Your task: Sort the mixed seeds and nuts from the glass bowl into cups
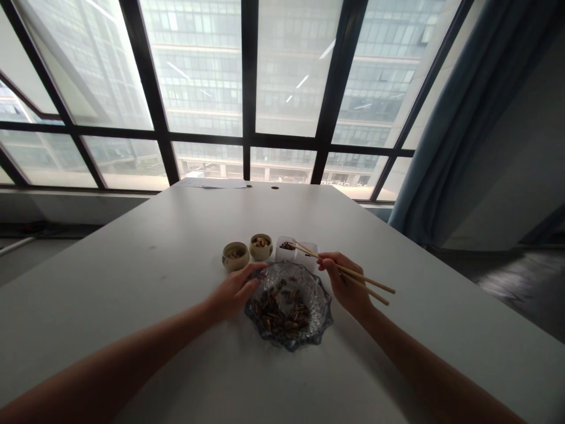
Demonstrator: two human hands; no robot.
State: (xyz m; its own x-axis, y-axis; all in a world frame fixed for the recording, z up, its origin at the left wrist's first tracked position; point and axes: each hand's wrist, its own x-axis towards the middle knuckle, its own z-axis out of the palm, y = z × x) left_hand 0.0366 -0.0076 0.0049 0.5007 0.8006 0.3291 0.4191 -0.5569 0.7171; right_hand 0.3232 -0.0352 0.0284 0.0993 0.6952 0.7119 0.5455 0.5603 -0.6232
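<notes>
A scalloped glass bowl (320,297) holds many dark brown striped pieces. My left hand (236,290) rests at the bowl's upper left rim, thumb and fingers apart. Wooden chopsticks (366,280) are gripped in my right hand (346,281), right of the bowl; their tips are over a white square cup (285,254) with dark pieces inside. Beside it stands a second white cup (306,262), partly behind the chopsticks. Two small beige round cups stand farther left: one (261,252) with light brown pieces, the other (235,264) with a few pieces at its bottom.
The white table (185,235) reaches to a dark-framed window (249,88). Papers (214,183) lie at its far left edge, near two dark round holes. A blue curtain (459,118) hangs at the right.
</notes>
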